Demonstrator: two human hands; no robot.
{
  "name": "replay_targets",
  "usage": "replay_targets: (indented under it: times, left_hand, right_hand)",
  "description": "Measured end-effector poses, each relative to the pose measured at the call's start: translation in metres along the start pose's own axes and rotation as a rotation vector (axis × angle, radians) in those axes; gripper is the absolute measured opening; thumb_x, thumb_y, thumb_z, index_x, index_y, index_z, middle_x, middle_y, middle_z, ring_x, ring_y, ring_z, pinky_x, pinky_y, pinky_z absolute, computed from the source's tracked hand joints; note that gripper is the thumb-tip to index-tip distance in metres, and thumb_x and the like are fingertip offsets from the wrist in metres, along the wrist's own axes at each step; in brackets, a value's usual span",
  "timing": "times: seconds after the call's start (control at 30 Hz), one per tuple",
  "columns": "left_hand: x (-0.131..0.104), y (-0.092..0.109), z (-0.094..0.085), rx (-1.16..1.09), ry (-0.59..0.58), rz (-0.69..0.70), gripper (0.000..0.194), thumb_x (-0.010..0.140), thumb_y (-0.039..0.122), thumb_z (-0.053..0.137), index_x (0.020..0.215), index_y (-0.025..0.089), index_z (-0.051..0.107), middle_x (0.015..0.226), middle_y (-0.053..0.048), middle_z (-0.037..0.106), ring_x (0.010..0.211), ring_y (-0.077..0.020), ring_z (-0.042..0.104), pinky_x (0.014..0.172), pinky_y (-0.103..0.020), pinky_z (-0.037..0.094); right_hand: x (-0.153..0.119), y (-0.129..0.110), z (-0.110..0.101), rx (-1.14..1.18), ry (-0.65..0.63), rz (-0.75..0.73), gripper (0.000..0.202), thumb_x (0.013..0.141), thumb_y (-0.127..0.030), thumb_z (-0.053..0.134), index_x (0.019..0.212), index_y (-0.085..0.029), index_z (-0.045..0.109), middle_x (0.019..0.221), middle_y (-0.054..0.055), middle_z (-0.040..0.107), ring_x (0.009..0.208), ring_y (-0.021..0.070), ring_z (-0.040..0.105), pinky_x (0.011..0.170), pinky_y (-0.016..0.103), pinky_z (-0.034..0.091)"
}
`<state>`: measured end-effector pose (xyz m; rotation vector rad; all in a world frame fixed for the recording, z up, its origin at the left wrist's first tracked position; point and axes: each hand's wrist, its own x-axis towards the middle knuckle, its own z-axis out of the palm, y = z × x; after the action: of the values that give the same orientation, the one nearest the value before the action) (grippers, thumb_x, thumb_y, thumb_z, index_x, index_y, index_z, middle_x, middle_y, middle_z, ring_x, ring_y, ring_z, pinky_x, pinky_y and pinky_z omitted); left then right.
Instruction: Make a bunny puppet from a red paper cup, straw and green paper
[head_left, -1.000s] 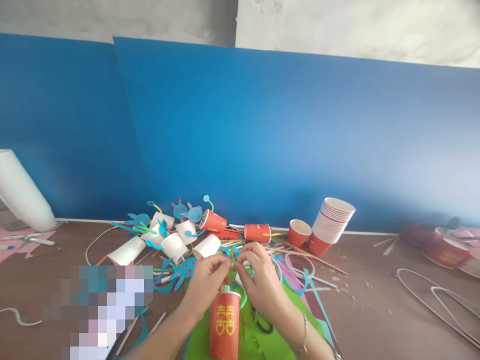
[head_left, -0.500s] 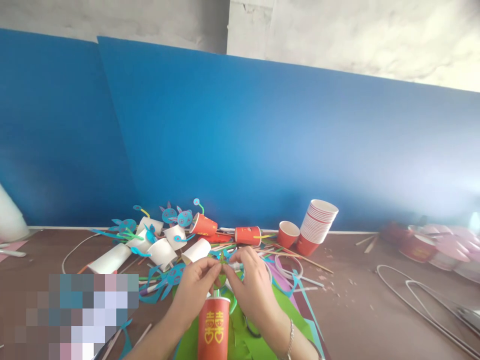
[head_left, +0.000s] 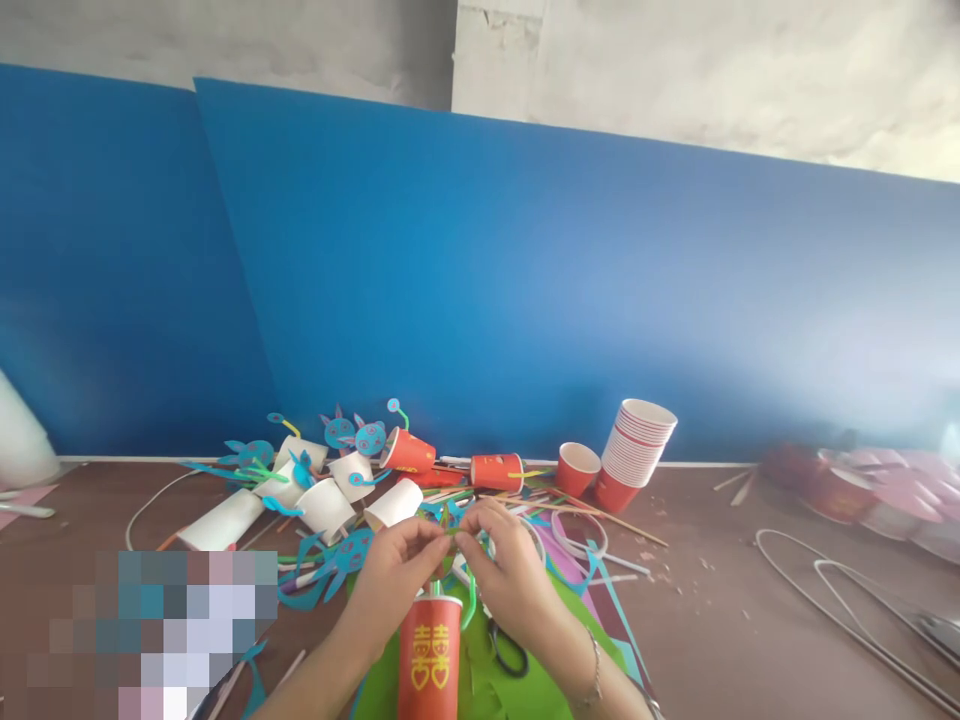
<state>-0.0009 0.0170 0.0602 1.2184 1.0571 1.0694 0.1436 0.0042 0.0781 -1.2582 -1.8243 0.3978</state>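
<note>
My left hand (head_left: 401, 565) and my right hand (head_left: 506, 565) meet above a red paper cup (head_left: 429, 660) with a yellow double-happiness print. Both pinch a small green paper cutout (head_left: 451, 532), mostly hidden by the fingers. The cup stands upright, with a pale green straw (head_left: 437, 588) rising from its top under my left fingers. A bent green straw (head_left: 470, 600) shows beside the cup's rim. Beneath lies green paper (head_left: 540, 685), with black-handled scissors (head_left: 510, 655) partly under my right wrist.
White paper cups (head_left: 324, 508) with blue paper animal cutouts (head_left: 370, 437) lie behind on the left. A tilted cup stack (head_left: 637, 450) stands at the back right. Looped wire (head_left: 840, 600) and pink-topped cups (head_left: 900, 500) are far right. A blue panel (head_left: 480, 280) closes off the back.
My fingertips have shifted on the green cutout, which now shows as a thin edge between them. My right hand has moved slightly, and more of the scissors' handle shows.
</note>
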Motion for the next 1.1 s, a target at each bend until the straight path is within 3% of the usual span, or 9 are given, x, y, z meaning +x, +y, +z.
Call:
replay_targets:
  times: [0.23,0.5,0.73,1.0,1.1]
  left_hand:
    - [-0.003,0.006,0.001,-0.005,-0.016,0.005,0.024,0.071,0.040,0.064,0.068,0.016,0.061,0.054,0.003,0.053,0.052,-0.0116,0.048,0.048,-0.021,0.036]
    - [-0.003,0.004,0.000,-0.008,-0.053,0.009,0.025,0.075,0.040,0.062,0.068,0.016,0.058,0.055,0.003,0.052,0.053,-0.0106,0.046,0.048,-0.020,0.034]
    - [-0.003,0.001,0.003,-0.031,-0.047,-0.020,0.026,0.073,0.040,0.064,0.068,0.016,0.058,0.056,0.003,0.052,0.055,-0.0109,0.046,0.051,-0.021,0.034]
    - [-0.002,-0.002,0.004,0.038,-0.047,0.023,0.028,0.074,0.041,0.061,0.068,0.014,0.058,0.055,0.004,0.049,0.052,-0.0096,0.042,0.049,-0.021,0.031]
    - [-0.003,-0.001,0.005,0.017,-0.055,0.036,0.026,0.074,0.039,0.061,0.066,0.015,0.057,0.055,0.004,0.051,0.052,-0.0095,0.043,0.049,-0.021,0.032]
  right_hand:
    - [0.001,0.000,0.000,0.155,-0.077,0.125,0.017,0.083,-0.016,0.048,0.067,-0.019,0.048,0.068,-0.001,0.054,0.066,0.0146,0.051,0.061,0.025,0.040]
    - [0.001,0.004,0.004,0.134,-0.048,0.174,0.013,0.084,-0.020,0.050,0.071,-0.019,0.051,0.071,0.000,0.057,0.068,0.0151,0.053,0.061,0.026,0.040]
    - [0.001,0.005,0.005,0.059,-0.022,0.069,0.019,0.085,-0.018,0.048,0.066,-0.020,0.044,0.068,-0.001,0.053,0.066,0.0145,0.050,0.062,0.025,0.038]
    - [0.000,0.006,0.007,-0.055,-0.068,0.053,0.019,0.086,-0.020,0.049,0.068,-0.020,0.044,0.070,0.000,0.053,0.068,0.0160,0.050,0.063,0.026,0.038]
    - [0.000,0.010,0.008,-0.053,-0.048,0.038,0.025,0.092,-0.023,0.042,0.067,-0.020,0.043,0.069,0.000,0.051,0.066,0.0161,0.050,0.062,0.027,0.038]
